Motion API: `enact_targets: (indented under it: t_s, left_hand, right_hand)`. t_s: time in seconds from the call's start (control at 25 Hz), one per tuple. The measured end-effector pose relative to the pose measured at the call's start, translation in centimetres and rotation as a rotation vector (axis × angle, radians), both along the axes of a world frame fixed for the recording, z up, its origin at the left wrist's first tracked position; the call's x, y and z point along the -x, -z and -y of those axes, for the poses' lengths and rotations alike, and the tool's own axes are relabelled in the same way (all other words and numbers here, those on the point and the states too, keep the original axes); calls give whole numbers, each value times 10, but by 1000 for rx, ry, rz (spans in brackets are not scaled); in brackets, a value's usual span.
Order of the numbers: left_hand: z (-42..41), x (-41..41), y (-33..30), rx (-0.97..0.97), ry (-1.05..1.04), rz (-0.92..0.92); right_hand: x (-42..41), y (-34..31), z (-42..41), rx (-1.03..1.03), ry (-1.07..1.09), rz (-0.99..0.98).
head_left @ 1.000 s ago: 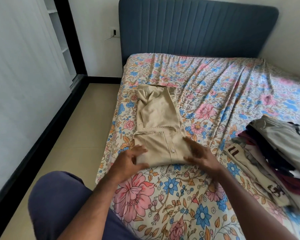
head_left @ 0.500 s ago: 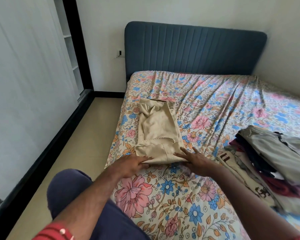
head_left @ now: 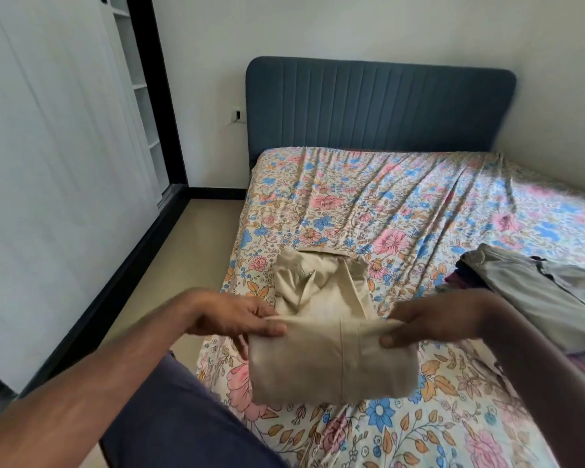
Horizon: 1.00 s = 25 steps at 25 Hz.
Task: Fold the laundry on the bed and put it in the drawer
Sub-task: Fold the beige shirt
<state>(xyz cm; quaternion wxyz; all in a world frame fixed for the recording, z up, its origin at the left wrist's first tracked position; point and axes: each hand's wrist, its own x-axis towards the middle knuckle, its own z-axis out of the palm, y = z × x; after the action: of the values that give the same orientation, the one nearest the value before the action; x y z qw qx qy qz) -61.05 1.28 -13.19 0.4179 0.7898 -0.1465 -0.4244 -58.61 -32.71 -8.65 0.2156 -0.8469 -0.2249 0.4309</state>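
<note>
Bedroom: white wardrobe (head_left: 58,163) at left, blue headboard (head_left: 379,106) behind, floral-sheeted bed (head_left: 402,211) filling centre and right.

Step in hand, by the look of it: final fold of the beige shirt (head_left: 328,336). Its near end is lifted off the sheet and doubled, while the far end lies on the bed nearer the headboard.

Left hand (head_left: 233,319): fingers curled round the shirt's left fold edge, thumb on top, pinching the cloth. Firm grip, not open.

Shirt hangs between both hands, fold line taut across the top and the doubled flap dropping toward the person.

Right hand (head_left: 429,324): fingers curled round the right fold edge, thumb tip visible pressing the front face. Also gripping.

Pile (head_left: 534,292) of other clothes sits on the bed's right side, apart from the shirt. Whether those are folded is hard to tell.

Next move likely calls for carrying the held end forward over the far end, both hands level so the edges line up, then pressing flat. Drawer is not in view; stowing has not started for this piece.
</note>
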Motion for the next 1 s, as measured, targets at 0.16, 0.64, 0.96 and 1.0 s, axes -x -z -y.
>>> enact_targets:
  t_s: [0.16,0.64,0.96,1.0]
  left_hand:
    - [2,-39,12,163,-335,97]
    - [73,-182,58,40,-1219,834]
    - [90,-153,142,-389,-819,1091]
    - [90,-148,149,-477,-689,1031]
  right_hand:
    - [-35,22,-7,-312,293,86]
    - [-168,96,-69,-302,886,944]
    - [-160,167,-57,-46,767,967]
    - [-155,176,-57,-16,676,910]
